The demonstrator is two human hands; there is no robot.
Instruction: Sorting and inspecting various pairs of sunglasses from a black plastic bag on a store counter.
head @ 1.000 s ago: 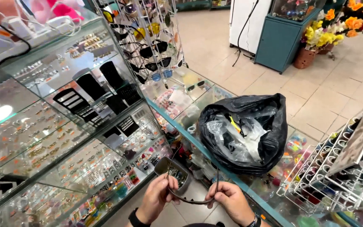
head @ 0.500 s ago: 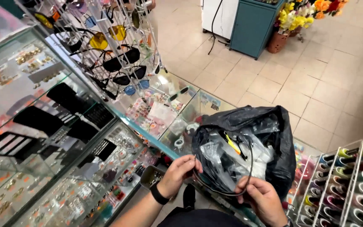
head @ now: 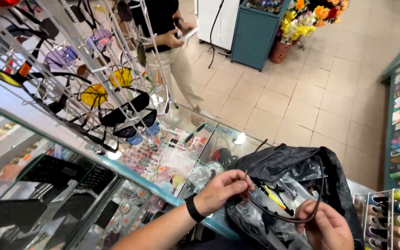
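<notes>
My left hand [head: 225, 189], with a black band on its wrist, pinches one end of a thin dark pair of glasses [head: 281, 216]. My right hand [head: 326, 227] grips the other end, low at the frame's bottom edge. The two temple arms stick upward. The glasses hang over an open black plastic bag [head: 283, 164] on the glass counter [head: 172, 159]. Inside the bag lie clear-wrapped packets and something yellow [head: 274, 198].
A white wire rack [head: 116, 99] of sunglasses with dark, yellow and purple lenses stands at the left on the counter. Another person [head: 172, 41] stands behind it on the tiled floor. A teal cabinet [head: 255, 37], flowers [head: 304, 18] and a small-bottle rack [head: 394, 215] are around.
Both hands have carried the glasses from the counter's near edge to above the black bag. The view has swung up and right, showing the sunglasses rack and the standing person.
</notes>
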